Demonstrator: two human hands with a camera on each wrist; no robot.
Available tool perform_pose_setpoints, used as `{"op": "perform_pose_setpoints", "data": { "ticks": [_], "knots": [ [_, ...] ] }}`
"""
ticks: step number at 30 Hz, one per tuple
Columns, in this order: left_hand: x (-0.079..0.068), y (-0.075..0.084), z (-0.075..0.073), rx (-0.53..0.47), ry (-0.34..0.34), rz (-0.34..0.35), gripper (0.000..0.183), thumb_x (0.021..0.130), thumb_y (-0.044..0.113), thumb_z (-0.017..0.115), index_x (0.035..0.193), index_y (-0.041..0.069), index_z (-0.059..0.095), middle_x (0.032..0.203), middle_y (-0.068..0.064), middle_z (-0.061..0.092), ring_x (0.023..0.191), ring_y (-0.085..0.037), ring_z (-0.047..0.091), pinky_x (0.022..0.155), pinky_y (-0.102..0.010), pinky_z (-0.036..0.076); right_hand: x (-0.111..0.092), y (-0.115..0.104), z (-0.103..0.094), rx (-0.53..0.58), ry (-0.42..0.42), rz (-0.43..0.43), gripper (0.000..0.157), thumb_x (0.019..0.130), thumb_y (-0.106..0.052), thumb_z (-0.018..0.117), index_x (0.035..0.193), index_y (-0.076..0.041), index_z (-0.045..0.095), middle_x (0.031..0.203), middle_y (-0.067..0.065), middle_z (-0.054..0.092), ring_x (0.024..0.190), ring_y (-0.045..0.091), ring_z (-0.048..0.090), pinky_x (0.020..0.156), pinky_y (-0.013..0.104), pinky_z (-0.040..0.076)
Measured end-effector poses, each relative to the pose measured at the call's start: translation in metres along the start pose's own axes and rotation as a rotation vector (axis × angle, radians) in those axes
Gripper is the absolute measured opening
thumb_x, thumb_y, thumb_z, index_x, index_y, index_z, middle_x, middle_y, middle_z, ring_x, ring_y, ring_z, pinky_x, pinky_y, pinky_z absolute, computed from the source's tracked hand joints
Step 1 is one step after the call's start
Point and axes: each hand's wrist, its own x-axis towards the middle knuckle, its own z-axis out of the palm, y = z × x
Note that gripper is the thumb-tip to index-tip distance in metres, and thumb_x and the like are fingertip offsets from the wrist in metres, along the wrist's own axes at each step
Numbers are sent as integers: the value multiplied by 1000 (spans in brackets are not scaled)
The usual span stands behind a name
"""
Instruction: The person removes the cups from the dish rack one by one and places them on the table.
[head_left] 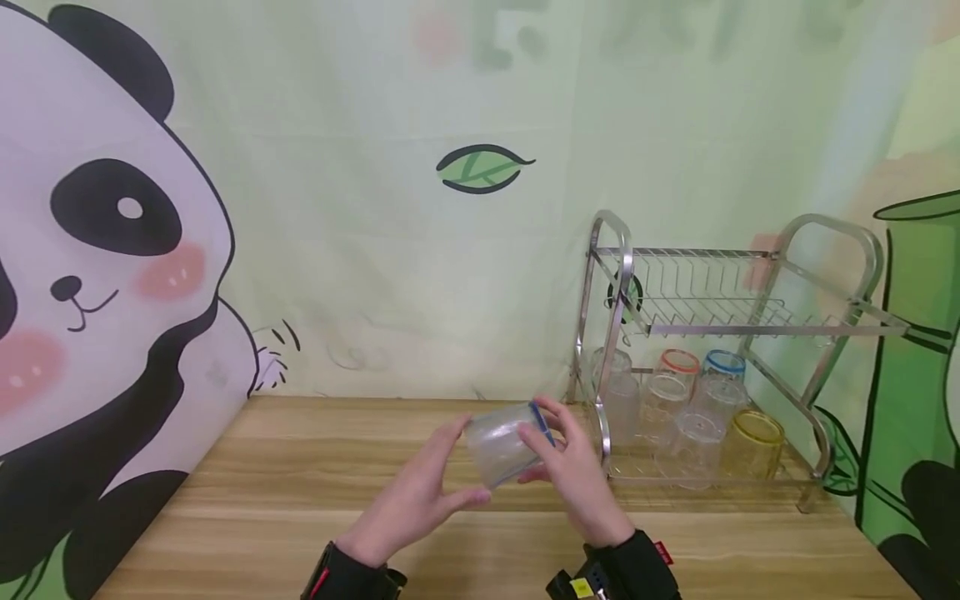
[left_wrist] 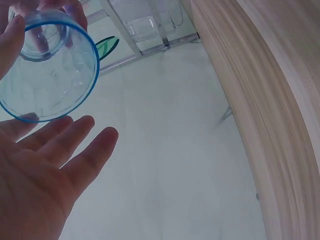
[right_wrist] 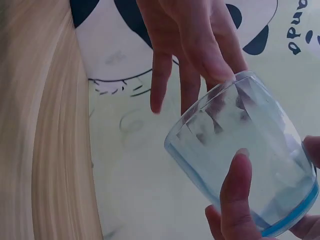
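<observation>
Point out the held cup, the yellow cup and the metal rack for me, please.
Held cup (head_left: 495,447), head view: clear side wall.
Yellow cup (head_left: 752,447), head view: middle of its side.
Metal rack (head_left: 750,331), head view: upper front rail.

- In L wrist view, you've only part of the clear tumbler (head_left: 491,450); left edge crops it.
- Your L hand (head_left: 411,500) is cut by that pic's left & btm edges; R wrist view's top edge crops it too.
- Your R hand (head_left: 588,479): some fingers partly hidden behind tumbler in head view.
- Red-rimmed cup (head_left: 680,362) & blue-rimmed cup (head_left: 725,362): you can't tell lower parts thru front cups (head_left: 693,450).
- Backdrop lettering (head_left: 492,60): blurred, you can't read it.
- Red tag (head_left: 663,553): text too sm. to read.
- Panda (head_left: 112,325): cropped L.
</observation>
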Motion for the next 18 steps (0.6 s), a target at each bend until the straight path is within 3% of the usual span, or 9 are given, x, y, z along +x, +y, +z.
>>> {"op": "perform_pose_setpoints", "data": {
  "ticks": [7, 14, 18],
  "knots": [
    [0, 1, -1, 8, 15, 4, 92, 83, 39, 77, 153, 9, 25, 145, -11, 44, 130, -29, 45, 102, -48, 43, -3, 0, 9, 53, -38, 68, 53, 99, -32, 59, 143, -13, 36, 133, 23, 39, 101, 32, 56, 72, 39, 56],
    [-1, 3, 1, -70, 57, 28, 92, 82, 41, 77, 154, 18, 24, 143, -5, 42, 128, -28, 46, 94, -43, 49, -6, 2, 19, 130, -46, 118, 48, 102, -35, 50, 142, -13, 33, 131, 21, 39, 102, 29, 54, 75, 37, 53],
    [0, 7, 2, -108, 93, 56, 91, 82, 40, 79, 154, 25, 25, 145, -3, 39, 128, -25, 45, 90, -39, 51, -10, 3, 26, 240, -71, 140, 52, 103, -38, 46, 144, -9, 29, 131, 17, 41, 107, 25, 51, 79, 38, 52]
  ]
}}
